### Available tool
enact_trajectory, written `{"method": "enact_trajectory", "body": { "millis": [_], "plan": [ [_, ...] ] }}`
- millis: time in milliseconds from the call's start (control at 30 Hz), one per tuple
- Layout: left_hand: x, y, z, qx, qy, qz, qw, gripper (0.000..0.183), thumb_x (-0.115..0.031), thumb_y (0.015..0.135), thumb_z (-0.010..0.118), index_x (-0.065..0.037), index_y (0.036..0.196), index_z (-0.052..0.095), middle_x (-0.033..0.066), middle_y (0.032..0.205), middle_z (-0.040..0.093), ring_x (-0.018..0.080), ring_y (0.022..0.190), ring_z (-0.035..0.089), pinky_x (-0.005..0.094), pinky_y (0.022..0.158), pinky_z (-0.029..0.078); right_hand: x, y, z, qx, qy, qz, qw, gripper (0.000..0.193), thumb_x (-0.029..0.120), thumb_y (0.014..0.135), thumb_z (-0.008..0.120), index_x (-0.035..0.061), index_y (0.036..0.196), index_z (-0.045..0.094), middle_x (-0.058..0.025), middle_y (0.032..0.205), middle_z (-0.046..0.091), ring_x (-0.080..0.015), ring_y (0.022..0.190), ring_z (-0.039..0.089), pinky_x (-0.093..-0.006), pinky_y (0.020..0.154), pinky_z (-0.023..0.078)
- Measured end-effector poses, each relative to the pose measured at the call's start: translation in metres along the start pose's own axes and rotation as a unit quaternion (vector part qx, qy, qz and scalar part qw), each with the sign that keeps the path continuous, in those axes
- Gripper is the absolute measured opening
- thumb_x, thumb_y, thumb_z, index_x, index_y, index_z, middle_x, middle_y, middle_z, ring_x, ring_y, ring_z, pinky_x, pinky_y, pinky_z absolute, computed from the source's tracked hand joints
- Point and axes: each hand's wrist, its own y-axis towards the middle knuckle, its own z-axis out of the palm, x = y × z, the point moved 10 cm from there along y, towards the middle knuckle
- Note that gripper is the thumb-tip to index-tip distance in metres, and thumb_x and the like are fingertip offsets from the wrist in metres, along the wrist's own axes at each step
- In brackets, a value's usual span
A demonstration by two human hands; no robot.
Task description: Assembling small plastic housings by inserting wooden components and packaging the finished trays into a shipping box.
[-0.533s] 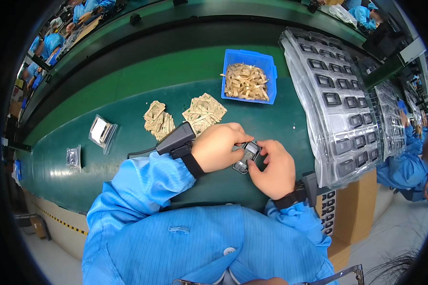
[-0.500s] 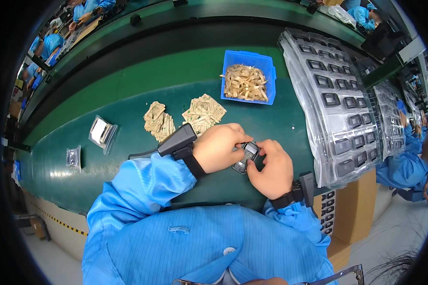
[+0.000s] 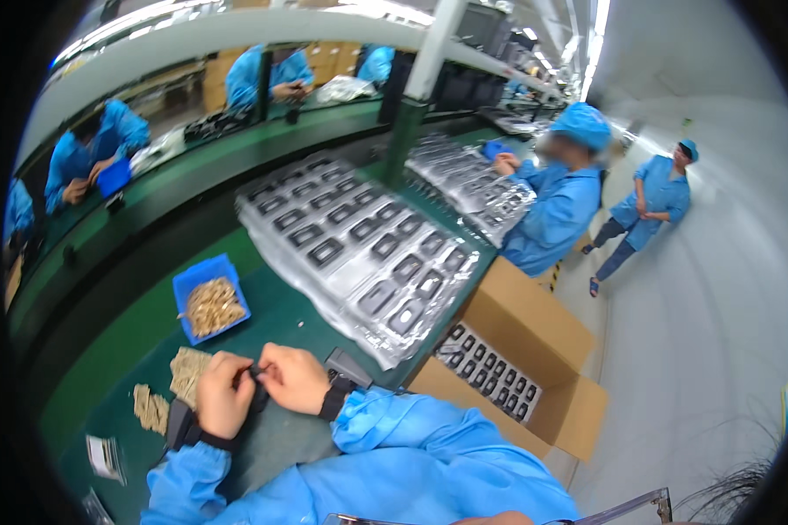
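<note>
My left hand (image 3: 224, 395) and my right hand (image 3: 296, 380) are close together over the near part of the green bench. Between their fingertips is a small dark electronic device (image 3: 256, 372), pinched from both sides. Most of it is hidden by the fingers and slightly blurred. Beside my left hand lie two piles of tan, flat card-like pieces, a nearer pile (image 3: 151, 409) and a larger pile (image 3: 186, 371). A blue plastic bin (image 3: 185, 287) beyond them holds a heap of tan strips (image 3: 212, 306). Dark bands circle both wrists, each carrying a black block.
Clear plastic trays (image 3: 302, 262) of dark casings cover the bench ahead. To the right, an open cardboard box (image 3: 573, 402) holds more trayed parts (image 3: 492, 372). A small plastic bag (image 3: 105, 459) lies at lower left. Co-workers in blue sit along the line; one person (image 3: 648, 197) stands in the aisle.
My view has swung to the right, so the hands and bench now appear lower left, and the box and aisle show fully. Both hands still hold the device, now tilted so its face is hidden.
</note>
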Motion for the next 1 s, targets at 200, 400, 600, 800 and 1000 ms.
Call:
{"method": "enact_trajectory", "body": {
  "millis": [200, 400, 600, 800, 1000],
  "plan": [
    [-0.036, 0.043, -0.039, -0.075, -0.043, 0.027, 0.996, 0.016, 0.005, 0.083, 0.067, 0.001, 0.098, 0.069, 0.0099, 0.088, 0.067, 0.0204, 0.081, 0.067, 0.0298, 0.069, 0.052, 0.014, 0.037, 0.002, 0.107, 0.348, 0.085, 0.928, 0.031, -0.006, 0.093, 0.05, 0.0038, 0.122, 0.053, -0.0061, 0.095, 0.066, -0.0085, 0.068, 0.064, -0.0229, 0.055, 0.049],
    [0.049, 0.06, -0.054, -0.095, -0.208, -0.116, 0.967, 0.009, 0.003, 0.085, 0.068, 0.004, 0.093, 0.07, 0.0076, 0.09, 0.068, 0.0143, 0.083, 0.065, 0.0258, 0.075, 0.052, 0.021, 0.078, 0.011, 0.036, 0.387, 0.054, 0.92, 0.019, 0.002, 0.097, 0.055, 0.003, 0.115, 0.057, -0.006, 0.098, 0.068, -0.009, 0.072, 0.067, -0.0218, 0.06, 0.052],
    [0.052, 0.062, -0.052, -0.119, -0.216, -0.12, 0.962, 0.022, 0.005, 0.086, 0.066, 0.003, 0.108, 0.066, 0.0103, 0.102, 0.069, 0.0179, 0.098, 0.066, 0.0311, 0.087, 0.054, -0.006, 0.087, 0.018, 0.005, 0.429, 0.059, 0.901, 0.015, -0.002, 0.098, 0.052, -0.0001, 0.113, 0.053, -0.0157, 0.112, 0.064, -0.0237, 0.104, 0.068, -0.0317, 0.074, 0.063],
    [0.05, 0.045, -0.061, -0.221, -0.161, -0.073, 0.959, 0.012, 0.005, 0.08, 0.073, 0.001, 0.088, 0.065, 0.0128, 0.114, 0.057, 0.0185, 0.102, 0.062, 0.0262, 0.071, 0.062, -0.005, 0.063, 0.021, -0.03, 0.391, 0.009, 0.92, 0.014, -0.001, 0.096, 0.058, 0.0014, 0.109, 0.054, -0.0163, 0.112, 0.068, -0.0192, 0.095, 0.07, -0.0273, 0.075, 0.057],
    [0.061, 0.042, -0.059, -0.195, -0.254, -0.125, 0.939, 0.008, 0.005, 0.084, 0.07, 0.002, 0.091, 0.068, 0.0113, 0.12, 0.056, 0.0179, 0.105, 0.062, 0.0273, 0.078, 0.061, -0.007, 0.062, 0.016, -0.029, 0.296, -0.075, 0.952, 0.028, -0.009, 0.087, 0.067, -0.0034, 0.114, 0.062, -0.016, 0.112, 0.068, -0.0215, 0.104, 0.067, -0.0292, 0.084, 0.056]
  ]
}}
